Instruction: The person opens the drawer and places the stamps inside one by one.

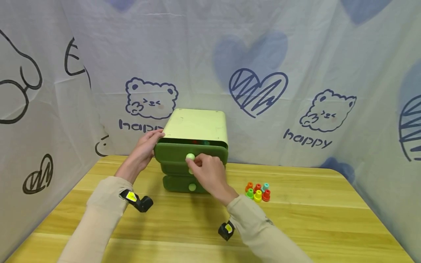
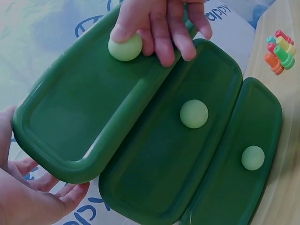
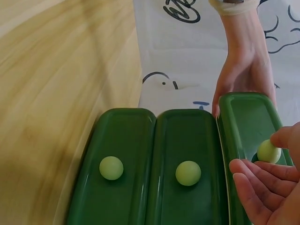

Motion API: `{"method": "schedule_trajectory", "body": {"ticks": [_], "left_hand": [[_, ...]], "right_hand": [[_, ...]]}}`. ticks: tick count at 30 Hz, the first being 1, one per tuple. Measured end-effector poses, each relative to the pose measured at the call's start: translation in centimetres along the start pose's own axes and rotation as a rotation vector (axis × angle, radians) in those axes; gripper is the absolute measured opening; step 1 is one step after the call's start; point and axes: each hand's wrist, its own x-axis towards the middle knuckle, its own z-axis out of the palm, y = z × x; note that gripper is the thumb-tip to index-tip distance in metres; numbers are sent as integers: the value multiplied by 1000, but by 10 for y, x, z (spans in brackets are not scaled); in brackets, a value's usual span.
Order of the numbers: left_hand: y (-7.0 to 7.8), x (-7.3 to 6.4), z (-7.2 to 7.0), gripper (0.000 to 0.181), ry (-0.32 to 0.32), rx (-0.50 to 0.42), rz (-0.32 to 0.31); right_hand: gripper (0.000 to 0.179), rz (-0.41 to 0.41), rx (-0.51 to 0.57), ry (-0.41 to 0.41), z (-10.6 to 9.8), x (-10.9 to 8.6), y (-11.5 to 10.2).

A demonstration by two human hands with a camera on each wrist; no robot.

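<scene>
A small drawer cabinet (image 1: 197, 124) with a pale green top and three dark green drawers stands on the table. Its top drawer (image 1: 171, 151) is pulled partly out, and small red and teal bits show in the gap behind its front. My right hand (image 1: 210, 173) pinches the round pale knob (image 2: 125, 48) of that drawer between thumb and fingers. Against the cabinet's left side rests my left hand (image 1: 144, 149), its fingers fairly straight along the side and partly hidden behind it. The middle drawer (image 2: 159, 154) and bottom drawer (image 3: 115, 140) are pushed in.
To the right of the cabinet, several small colored pegs (image 1: 258, 195) in orange, red, blue, green and yellow stand grouped on the wooden table (image 1: 306, 215). A printed cloth (image 1: 204, 54) hangs close behind the cabinet and along both sides.
</scene>
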Motion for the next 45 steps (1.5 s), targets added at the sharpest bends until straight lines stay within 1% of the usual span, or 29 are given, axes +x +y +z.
{"method": "schedule_trajectory", "body": {"ticks": [9,15,22,31,39,42,45], "left_hand": [[-3,0,4,57,10,-21,49],[-2,-2,7,57,19,-36,54],[-3,-4,6,56,17,-49,71],[-8,-1,6,61,27,-55,71],[-8,-2,7,66,54,-21,63],[-9,-2,7,65,64,-11,66],[-10,-3,8,65,72,-4,72]], "right_hand": [[30,46,-34,-34,0,10,2],[30,72,-61,-61,-1,17,3],[31,63,-78,-93,-4,23,2],[32,74,-71,-100,-1,24,5],[36,78,-71,-105,-2,25,6],[37,71,-77,-121,-1,22,9],[40,69,-82,-174,2,15,15]]}}
